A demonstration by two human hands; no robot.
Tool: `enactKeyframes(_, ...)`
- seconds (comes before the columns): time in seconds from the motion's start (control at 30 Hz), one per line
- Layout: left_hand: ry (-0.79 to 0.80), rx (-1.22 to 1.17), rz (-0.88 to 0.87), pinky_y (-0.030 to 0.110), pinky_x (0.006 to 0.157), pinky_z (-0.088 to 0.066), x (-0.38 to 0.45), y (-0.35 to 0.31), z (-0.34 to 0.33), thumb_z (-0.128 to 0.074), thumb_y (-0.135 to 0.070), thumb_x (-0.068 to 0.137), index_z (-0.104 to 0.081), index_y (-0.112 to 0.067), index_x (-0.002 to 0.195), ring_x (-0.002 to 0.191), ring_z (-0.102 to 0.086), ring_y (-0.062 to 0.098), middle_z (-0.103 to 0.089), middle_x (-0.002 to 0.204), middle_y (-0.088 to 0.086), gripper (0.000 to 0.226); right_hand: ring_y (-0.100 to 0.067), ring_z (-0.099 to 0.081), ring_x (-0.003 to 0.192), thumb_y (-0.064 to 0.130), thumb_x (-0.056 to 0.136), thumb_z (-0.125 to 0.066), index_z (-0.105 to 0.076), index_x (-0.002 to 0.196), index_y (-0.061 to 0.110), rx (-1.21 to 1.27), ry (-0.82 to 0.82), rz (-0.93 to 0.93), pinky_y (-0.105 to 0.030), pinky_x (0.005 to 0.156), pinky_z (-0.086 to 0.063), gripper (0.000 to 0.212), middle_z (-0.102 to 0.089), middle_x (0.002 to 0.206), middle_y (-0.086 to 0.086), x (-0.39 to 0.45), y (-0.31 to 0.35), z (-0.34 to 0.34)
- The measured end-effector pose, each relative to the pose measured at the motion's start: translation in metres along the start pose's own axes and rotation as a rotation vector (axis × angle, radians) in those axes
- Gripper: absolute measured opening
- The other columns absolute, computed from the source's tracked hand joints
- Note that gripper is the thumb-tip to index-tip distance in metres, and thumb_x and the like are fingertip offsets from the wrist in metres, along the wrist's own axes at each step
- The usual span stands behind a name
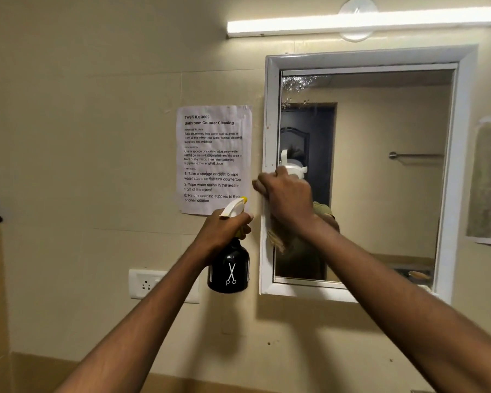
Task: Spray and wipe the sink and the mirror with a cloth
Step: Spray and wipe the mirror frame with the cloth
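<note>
Mid-task, on mirror [380, 177]. Right hand [288, 198] pressed cloth [277, 236] at left frame edge, grip unclear. Left hand [224, 231] clamped around spray bottle [229, 268]. Droplets remained top-left; sink out of view, status unknown.

I read a paper sheet [213, 158] taped to the wall: "TASK ID: 3062", "Bathroom Counter Cleaning", then steps "1. Take a sponge or cloth to wipe water stains on the sink countertop", "2. Wipe water stains in the area in front of the mirror", "3. Return cleaning supplies to their original location". Black spray bottle [229, 269] carries a white scissors sign, no words.
</note>
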State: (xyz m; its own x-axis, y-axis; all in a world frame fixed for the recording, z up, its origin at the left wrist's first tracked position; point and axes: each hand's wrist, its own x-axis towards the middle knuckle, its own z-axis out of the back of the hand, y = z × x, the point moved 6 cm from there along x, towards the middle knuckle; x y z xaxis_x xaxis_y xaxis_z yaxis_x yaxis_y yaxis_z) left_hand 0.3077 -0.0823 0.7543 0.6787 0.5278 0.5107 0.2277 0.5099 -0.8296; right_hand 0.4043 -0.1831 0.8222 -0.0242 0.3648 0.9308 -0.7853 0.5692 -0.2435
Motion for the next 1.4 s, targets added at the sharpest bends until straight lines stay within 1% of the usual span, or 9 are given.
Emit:
enactKeyframes(0.07, 0.004, -0.009, 0.008, 0.036, 0.072, -0.049, -0.001, -0.003, 0.0, -0.063, -0.031, 0.08, -0.067, -0.01, 0.081, 0.065, -0.063, 0.02, -0.071, 0.075, 0.012, 0.022, -0.023, -0.062, 0.066, 0.025, 0.087, -0.068, -0.064, 0.09, 0.016, -0.017, -0.029, -0.026, -0.023, 0.047, -0.032, 0.011, -0.062, 0.087, -0.01, 0.006, -0.001, 0.003)
enactKeyframes(0.2, -0.022, -0.062, 0.03, 0.038, 0.07, -0.051, 0.002, -0.01, 0.0, -0.061, -0.021, 0.082, -0.067, -0.007, 0.077, 0.063, -0.062, 0.024, -0.069, 0.068, 0.013, 0.016, -0.026, -0.059, 0.071, 0.03, 0.099, -0.048, -0.06, 0.101, 0.016, 0.03, 0.042, 0.04, -0.032, 0.056, -0.045, 0.019, -0.059, 0.091, -0.013, -0.037, 0.005, -0.016)
enactKeyframes(0.43, 0.011, 0.082, -0.031, 0.039, 0.069, -0.054, 0.008, -0.035, -0.008, -0.058, -0.028, 0.073, -0.069, -0.008, 0.071, 0.061, -0.063, 0.02, -0.072, 0.072, 0.015, 0.024, -0.029, -0.06, 0.076, 0.032, 0.099, -0.036, -0.058, 0.114, 0.019, 0.002, 0.116, 0.066, -0.037, 0.059, -0.051, 0.029, -0.059, 0.097, -0.015, -0.053, 0.006, -0.027)
enactKeyframes(0.57, 0.013, 0.075, -0.042, 0.038, 0.067, -0.052, 0.012, -0.037, -0.012, -0.06, -0.035, 0.07, -0.069, -0.006, 0.075, 0.063, -0.063, 0.021, -0.072, 0.074, 0.017, 0.031, -0.03, -0.062, 0.076, 0.027, 0.094, -0.057, -0.049, 0.112, 0.019, 0.069, 0.092, 0.05, -0.04, 0.06, -0.054, 0.022, -0.06, 0.096, -0.016, -0.055, 0.005, -0.027)
enactKeyframes(0.7, 0.043, 0.103, -0.067, 0.039, 0.069, -0.05, 0.016, -0.045, -0.01, -0.061, -0.04, 0.068, -0.067, -0.004, 0.079, 0.066, -0.062, 0.021, -0.071, 0.079, 0.02, 0.039, -0.03, -0.061, 0.07, 0.028, 0.09, -0.063, -0.058, 0.106, 0.014, 0.057, 0.087, 0.066, -0.039, 0.055, -0.052, 0.022, -0.059, 0.088, -0.014, -0.045, 0.003, -0.023)
enactKeyframes(0.93, 0.134, 0.073, -0.05, 0.028, 0.06, -0.048, 0.047, -0.106, 0.004, -0.056, -0.024, 0.089, -0.063, -0.01, 0.094, 0.071, -0.06, 0.022, -0.067, 0.082, 0.01, 0.017, -0.027, -0.062, 0.07, 0.034, 0.094, -0.056, -0.062, 0.104, 0.018, 0.035, -0.014, -0.029, -0.033, 0.058, -0.048, 0.02, -0.061, 0.094, -0.011, 0.049, -0.017, 0.011)
enactKeyframes(1.13, 0.114, 0.043, 0.003, 0.035, 0.07, -0.051, 0.054, -0.104, 0.007, -0.056, -0.02, 0.088, -0.06, -0.006, 0.091, 0.072, -0.061, 0.025, -0.065, 0.081, 0.014, 0.014, -0.025, -0.059, 0.072, 0.035, 0.096, -0.052, -0.059, 0.096, 0.016, 0.101, 0.007, -0.007, -0.033, 0.059, -0.048, 0.02, -0.06, 0.093, -0.01, -0.004, -0.008, -0.005)
enactKeyframes(1.27, 0.173, 0.03, 0.035, 0.021, 0.052, -0.053, 0.047, -0.096, -0.003, -0.058, -0.021, 0.09, -0.057, -0.01, 0.098, 0.059, -0.066, 0.013, -0.067, 0.079, 0.006, 0.014, -0.027, -0.059, 0.072, 0.033, 0.096, -0.053, -0.058, 0.1, 0.015, 0.058, 0.051, -0.008, -0.038, 0.058, -0.051, 0.019, -0.057, 0.091, -0.01, -0.01, -0.01, -0.018)
enactKeyframes(1.4, 0.092, 0.013, 0.014, 0.036, 0.072, -0.051, 0.05, -0.091, -0.001, -0.057, -0.018, 0.085, -0.062, -0.007, 0.085, 0.072, -0.062, 0.026, -0.066, 0.079, 0.012, 0.012, -0.027, -0.06, 0.072, 0.038, 0.097, -0.045, -0.058, 0.101, 0.017, 0.051, 0.078, 0.011, -0.036, 0.058, -0.051, 0.025, -0.058, 0.093, -0.011, -0.009, -0.01, -0.015)
